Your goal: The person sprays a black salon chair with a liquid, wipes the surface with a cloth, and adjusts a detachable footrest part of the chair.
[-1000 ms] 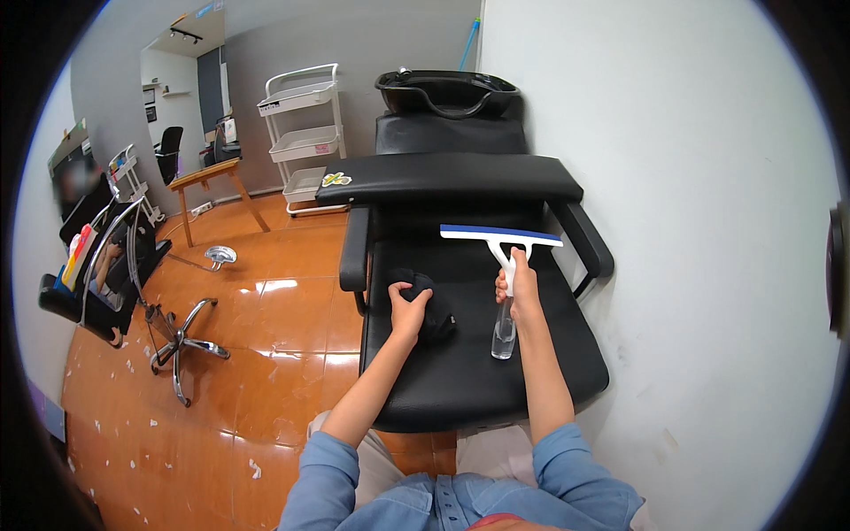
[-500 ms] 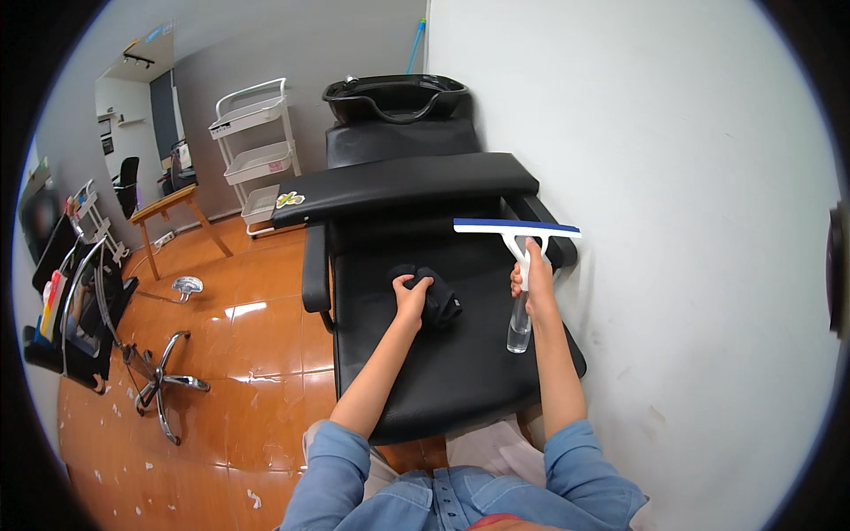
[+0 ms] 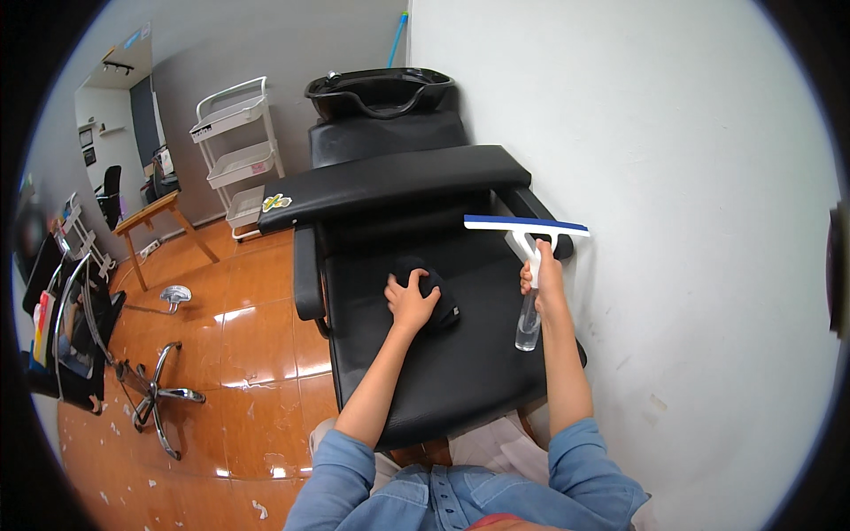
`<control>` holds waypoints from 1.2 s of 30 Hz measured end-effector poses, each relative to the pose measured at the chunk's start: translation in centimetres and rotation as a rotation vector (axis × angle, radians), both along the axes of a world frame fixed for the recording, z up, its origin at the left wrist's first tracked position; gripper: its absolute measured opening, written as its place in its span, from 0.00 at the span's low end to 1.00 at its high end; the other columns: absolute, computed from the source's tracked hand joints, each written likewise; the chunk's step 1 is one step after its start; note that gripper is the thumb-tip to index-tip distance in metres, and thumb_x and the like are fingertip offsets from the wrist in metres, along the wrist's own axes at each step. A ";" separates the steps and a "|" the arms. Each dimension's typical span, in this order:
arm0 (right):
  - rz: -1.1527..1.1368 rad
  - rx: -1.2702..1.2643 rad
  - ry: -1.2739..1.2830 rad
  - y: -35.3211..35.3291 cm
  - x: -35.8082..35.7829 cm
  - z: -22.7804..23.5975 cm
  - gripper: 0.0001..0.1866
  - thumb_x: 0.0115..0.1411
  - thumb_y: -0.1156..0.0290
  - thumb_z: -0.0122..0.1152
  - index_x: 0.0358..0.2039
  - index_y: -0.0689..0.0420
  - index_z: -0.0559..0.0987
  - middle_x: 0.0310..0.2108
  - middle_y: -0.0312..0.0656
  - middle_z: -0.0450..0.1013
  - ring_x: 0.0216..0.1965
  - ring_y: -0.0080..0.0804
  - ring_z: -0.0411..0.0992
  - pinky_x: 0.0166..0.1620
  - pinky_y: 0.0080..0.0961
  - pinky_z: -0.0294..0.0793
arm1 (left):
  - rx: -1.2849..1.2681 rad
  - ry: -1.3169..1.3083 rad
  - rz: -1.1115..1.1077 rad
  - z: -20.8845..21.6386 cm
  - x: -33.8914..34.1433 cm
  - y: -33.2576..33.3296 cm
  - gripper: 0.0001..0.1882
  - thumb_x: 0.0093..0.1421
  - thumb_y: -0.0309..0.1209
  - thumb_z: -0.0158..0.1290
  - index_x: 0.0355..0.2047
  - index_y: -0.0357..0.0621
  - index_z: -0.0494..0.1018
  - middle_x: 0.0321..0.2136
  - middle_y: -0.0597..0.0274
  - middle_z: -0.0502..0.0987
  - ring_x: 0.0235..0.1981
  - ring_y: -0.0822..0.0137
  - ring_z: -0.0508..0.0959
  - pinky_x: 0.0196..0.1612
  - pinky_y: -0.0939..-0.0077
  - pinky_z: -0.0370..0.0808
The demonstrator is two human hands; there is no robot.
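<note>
A dark, bunched-up cloth [image 3: 444, 308] rests on the black seat of a salon shampoo chair [image 3: 478, 372]. My left hand [image 3: 413, 305] lies over its near left side, with thumb and fingers curled onto the fabric, so part of it is hidden. Upright above the seat's right side, my right hand [image 3: 547, 288] grips a spray squeegee [image 3: 527, 225]. This squeegee has a wide white head with a blue edge, a white neck and a clear bottle handle that holds liquid. The fingers wrap around where neck and bottle meet.
A padded black board [image 3: 398, 181] spans the chair's armrests, before a black wash basin [image 3: 381, 93]. On the right stands a white wall [image 3: 673, 221]. Leftward are a white three-tier trolley [image 3: 241, 164], a wooden-legged stand [image 3: 164, 212] and a chrome wheeled base [image 3: 159, 394] on orange tiles.
My left hand has changed from a pinch at the cloth's edge to a wider grasp over it. The squeegee has shifted slightly right, still in my right hand. The whole view has moved a little.
</note>
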State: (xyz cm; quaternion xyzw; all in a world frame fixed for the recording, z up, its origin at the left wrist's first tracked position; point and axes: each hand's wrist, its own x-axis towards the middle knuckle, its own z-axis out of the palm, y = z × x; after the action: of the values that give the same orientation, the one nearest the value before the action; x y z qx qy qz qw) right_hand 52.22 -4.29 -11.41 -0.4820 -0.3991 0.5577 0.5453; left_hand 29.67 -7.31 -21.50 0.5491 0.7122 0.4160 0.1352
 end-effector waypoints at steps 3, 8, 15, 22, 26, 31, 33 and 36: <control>0.129 -0.043 0.077 0.9 -2.2 -0.8 0.31 0.57 0.39 0.49 0.14 0.55 0.68 0.08 0.33 0.61 0.07 0.23 0.60 0.13 0.21 0.61 | 0.139 0.212 0.175 1.9 0.2 -1.1 0.28 0.53 0.44 0.58 0.53 0.55 0.65 0.59 0.46 0.57 0.61 0.54 0.54 0.60 0.49 0.51; 0.394 0.094 0.194 0.6 -10.8 0.5 0.32 0.60 0.37 0.45 0.17 0.55 0.70 0.12 0.35 0.65 0.12 0.24 0.64 0.19 0.20 0.66 | 0.120 -0.724 -0.497 3.5 -2.4 -1.0 0.21 0.63 0.44 0.47 0.50 0.44 0.65 0.42 0.55 0.72 0.44 0.63 0.70 0.49 0.67 0.65; 0.561 0.299 -0.067 2.7 -18.3 -0.3 0.29 0.63 0.42 0.44 0.39 0.60 0.73 0.29 0.39 0.72 0.31 0.29 0.72 0.38 0.24 0.72 | 0.250 -0.868 -0.454 4.4 -5.0 -2.1 0.20 0.67 0.46 0.42 0.36 0.39 0.69 0.19 0.64 0.71 0.17 0.75 0.72 0.24 0.82 0.71; 0.408 0.216 -1.199 1.3 -17.4 -6.3 0.38 0.53 0.41 0.55 0.59 0.47 0.61 0.56 0.52 0.58 0.58 0.54 0.60 0.53 0.48 0.65 | 0.375 -0.721 -0.290 5.0 -7.2 -2.3 0.20 0.66 0.46 0.44 0.36 0.38 0.70 0.17 0.64 0.71 0.16 0.76 0.70 0.21 0.82 0.68; 0.428 0.252 -1.474 -1.3 -17.2 -6.7 0.44 0.46 0.47 0.66 0.61 0.45 0.59 0.56 0.53 0.57 0.56 0.53 0.63 0.49 0.46 0.70 | 0.385 -0.700 -0.236 4.6 -6.9 -2.1 0.20 0.66 0.45 0.44 0.36 0.37 0.69 0.17 0.64 0.71 0.16 0.76 0.70 0.21 0.82 0.68; 0.338 0.324 -1.114 4.0 -14.0 -7.0 0.32 0.44 0.58 0.65 0.52 0.42 0.67 0.49 0.50 0.65 0.47 0.51 0.71 0.48 0.40 0.72 | 0.429 -0.707 -0.233 3.6 -6.2 -1.1 0.18 0.67 0.42 0.43 0.35 0.36 0.69 0.17 0.64 0.70 0.16 0.76 0.69 0.21 0.82 0.67; 0.162 0.352 -1.129 6.4 -12.3 -7.0 0.31 0.44 0.58 0.64 0.52 0.41 0.69 0.48 0.49 0.67 0.48 0.50 0.70 0.49 0.39 0.71 | 0.426 -0.709 -0.233 3.2 -6.0 -0.9 0.18 0.67 0.42 0.43 0.35 0.36 0.69 0.17 0.64 0.70 0.16 0.76 0.69 0.21 0.82 0.67; -0.033 0.315 -1.294 10.4 -9.2 -7.0 0.29 0.47 0.59 0.62 0.53 0.41 0.71 0.50 0.49 0.64 0.48 0.52 0.69 0.48 0.42 0.72 | 0.418 -0.697 -0.223 2.6 -6.0 -0.6 0.18 0.67 0.42 0.43 0.35 0.37 0.68 0.17 0.64 0.70 0.17 0.76 0.69 0.21 0.82 0.67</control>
State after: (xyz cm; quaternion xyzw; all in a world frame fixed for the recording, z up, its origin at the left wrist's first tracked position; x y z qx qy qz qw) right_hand 43.02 6.07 -18.39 -0.6402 -0.7151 0.0825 0.2682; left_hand 23.63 -7.87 -18.89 0.4651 0.4604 0.6950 0.2980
